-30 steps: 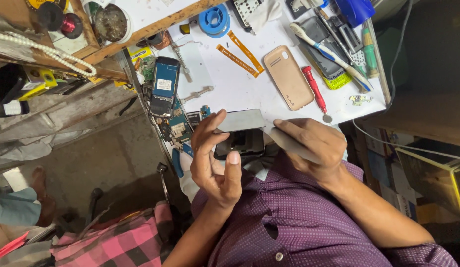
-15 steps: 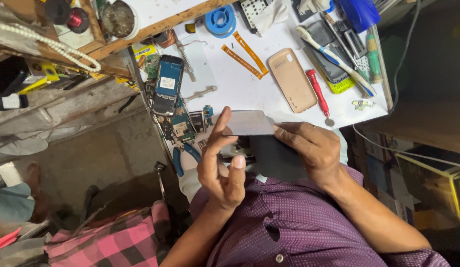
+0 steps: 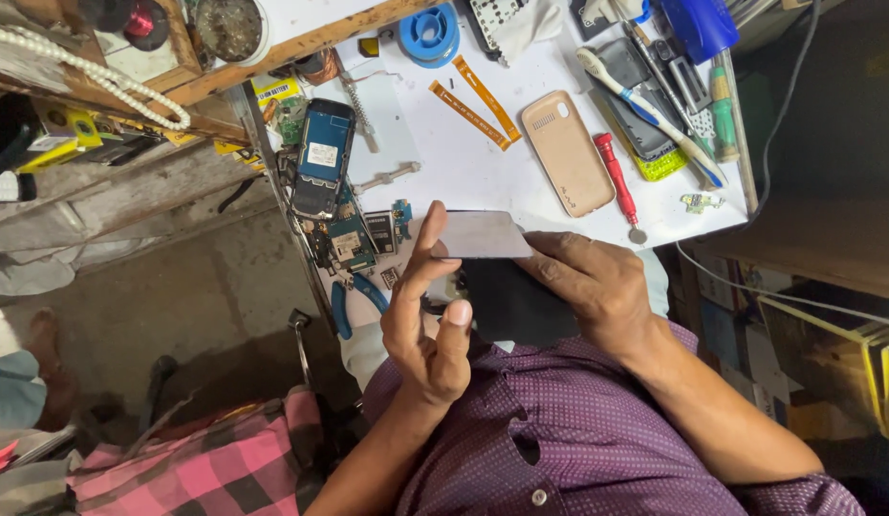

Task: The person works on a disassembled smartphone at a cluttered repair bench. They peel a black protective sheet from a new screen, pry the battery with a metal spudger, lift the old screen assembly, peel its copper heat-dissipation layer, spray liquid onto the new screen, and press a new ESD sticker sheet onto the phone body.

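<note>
Currently I see both hands at the near edge of the white worktop [image 3: 435, 153], working on a flat grey rectangular panel [image 3: 481, 234], probably a phone screen or back plate. My left hand [image 3: 427, 320] is raised with the palm turned toward the camera; its fingers are extended and loosely spread, and the index fingertip touches the panel's left end, so the hand steadies rather than clamps. My right hand [image 3: 597, 287] lies over the panel's right end, fingers curled down onto it; whether the thumb grips underneath I cannot tell. The panel sits level, just above a dark object [image 3: 507, 306] in my lap. Beyond it on the worktop: a disassembled phone with a blue frame [image 3: 322, 158], loose circuit boards [image 3: 349, 244], two orange flex cables [image 3: 475, 110], a beige phone back cover [image 3: 566, 153], a red-handled screwdriver [image 3: 617, 182], a toothbrush [image 3: 645, 110] and a blue solder spool [image 3: 430, 24]. Blue-handled pliers [image 3: 354, 301] hang at the worktop's left edge.
</note>
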`<action>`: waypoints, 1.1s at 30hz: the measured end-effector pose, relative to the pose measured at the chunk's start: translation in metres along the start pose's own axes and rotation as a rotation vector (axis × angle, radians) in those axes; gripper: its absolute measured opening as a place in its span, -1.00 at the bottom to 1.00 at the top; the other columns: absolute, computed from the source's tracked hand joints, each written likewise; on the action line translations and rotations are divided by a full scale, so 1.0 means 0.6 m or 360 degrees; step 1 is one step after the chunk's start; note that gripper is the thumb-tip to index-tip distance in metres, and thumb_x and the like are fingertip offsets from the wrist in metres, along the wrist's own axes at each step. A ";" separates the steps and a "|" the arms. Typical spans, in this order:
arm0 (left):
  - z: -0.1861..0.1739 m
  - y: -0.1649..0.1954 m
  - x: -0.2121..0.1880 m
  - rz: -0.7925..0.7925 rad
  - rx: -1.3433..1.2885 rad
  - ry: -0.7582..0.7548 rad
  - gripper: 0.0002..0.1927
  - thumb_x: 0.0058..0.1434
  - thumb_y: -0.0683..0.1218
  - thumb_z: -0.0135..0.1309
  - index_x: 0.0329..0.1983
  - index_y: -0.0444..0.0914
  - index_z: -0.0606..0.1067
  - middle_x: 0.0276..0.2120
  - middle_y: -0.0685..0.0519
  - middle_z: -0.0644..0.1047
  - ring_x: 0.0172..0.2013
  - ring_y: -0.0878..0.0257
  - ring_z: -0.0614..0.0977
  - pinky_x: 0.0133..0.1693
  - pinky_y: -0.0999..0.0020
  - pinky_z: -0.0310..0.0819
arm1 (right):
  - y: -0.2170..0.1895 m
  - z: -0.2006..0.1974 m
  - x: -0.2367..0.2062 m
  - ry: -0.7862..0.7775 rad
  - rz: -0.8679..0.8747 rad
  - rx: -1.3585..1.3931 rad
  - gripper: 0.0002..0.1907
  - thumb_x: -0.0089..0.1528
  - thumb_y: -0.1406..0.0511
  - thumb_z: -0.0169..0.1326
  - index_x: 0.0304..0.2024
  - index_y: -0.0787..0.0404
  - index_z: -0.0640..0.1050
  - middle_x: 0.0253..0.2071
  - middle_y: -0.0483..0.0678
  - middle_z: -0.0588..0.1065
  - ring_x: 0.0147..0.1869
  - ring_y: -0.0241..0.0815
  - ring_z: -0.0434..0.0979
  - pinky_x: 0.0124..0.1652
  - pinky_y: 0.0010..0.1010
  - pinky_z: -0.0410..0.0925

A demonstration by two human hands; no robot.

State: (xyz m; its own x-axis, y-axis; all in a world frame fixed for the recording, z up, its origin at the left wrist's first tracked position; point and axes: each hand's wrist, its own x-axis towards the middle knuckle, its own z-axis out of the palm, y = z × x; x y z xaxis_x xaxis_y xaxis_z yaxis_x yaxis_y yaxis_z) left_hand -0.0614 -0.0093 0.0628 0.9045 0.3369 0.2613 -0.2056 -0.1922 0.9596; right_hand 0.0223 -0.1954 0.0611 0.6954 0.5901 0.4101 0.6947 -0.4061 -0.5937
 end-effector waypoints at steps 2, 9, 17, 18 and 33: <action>-0.001 -0.001 0.002 -0.0009 -0.0081 -0.0013 -0.68 0.41 -0.10 -0.04 0.11 -0.42 0.41 0.39 -0.42 0.36 0.40 -0.14 0.42 0.42 0.09 0.26 | 0.006 0.004 0.002 0.0006 -0.0045 -0.0038 -0.72 0.16 0.44 0.16 -0.05 0.28 0.63 -0.11 0.06 0.60 -0.16 -0.05 0.67 -0.27 -0.34 0.50; -0.001 -0.002 0.003 -0.0011 -0.0087 -0.0025 -0.62 0.41 -0.08 -0.08 0.17 -0.43 0.42 0.42 -0.42 0.33 0.41 -0.13 0.39 0.42 0.08 0.22 | 0.016 0.019 0.018 -0.0109 -0.0059 0.0142 -0.63 0.10 0.42 0.19 -0.02 0.27 0.68 -0.18 0.05 0.60 -0.22 -0.06 0.65 -0.32 -0.33 0.48; 0.000 -0.007 0.006 0.0033 -0.0118 -0.0016 -0.65 0.45 -0.04 -0.04 0.14 -0.40 0.42 0.36 -0.41 0.35 0.43 -0.14 0.39 0.49 0.04 0.15 | 0.016 -0.033 0.030 -0.0047 -0.0129 0.0444 -0.71 0.14 0.41 0.21 -0.07 0.36 0.62 -0.13 0.14 0.59 -0.01 0.01 0.69 -0.07 -0.33 0.55; 0.001 -0.007 0.006 0.0034 -0.0133 -0.0011 -0.66 0.45 -0.04 -0.03 0.12 -0.39 0.42 0.36 -0.41 0.36 0.43 -0.15 0.39 0.49 0.03 0.14 | 0.015 -0.037 0.033 -0.0026 -0.0125 0.0460 -0.73 0.15 0.41 0.21 -0.09 0.37 0.62 -0.14 0.14 0.59 -0.01 0.01 0.70 -0.07 -0.33 0.55; -0.001 -0.008 0.007 0.0025 -0.0106 -0.0007 -0.64 0.43 -0.02 -0.01 0.10 -0.40 0.42 0.40 -0.39 0.36 0.40 -0.17 0.42 0.38 0.07 0.30 | 0.022 -0.034 0.008 0.0071 -0.0163 0.0468 -0.73 0.12 0.41 0.20 -0.13 0.41 0.60 -0.16 0.16 0.59 -0.01 0.04 0.69 -0.08 -0.24 0.56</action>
State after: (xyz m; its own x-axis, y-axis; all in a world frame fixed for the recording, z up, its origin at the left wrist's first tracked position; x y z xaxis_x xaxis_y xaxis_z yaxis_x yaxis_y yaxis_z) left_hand -0.0567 -0.0065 0.0590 0.9026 0.3303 0.2761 -0.2441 -0.1356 0.9602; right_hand 0.0386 -0.2121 0.0698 0.6365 0.5838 0.5040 0.6829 -0.1230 -0.7201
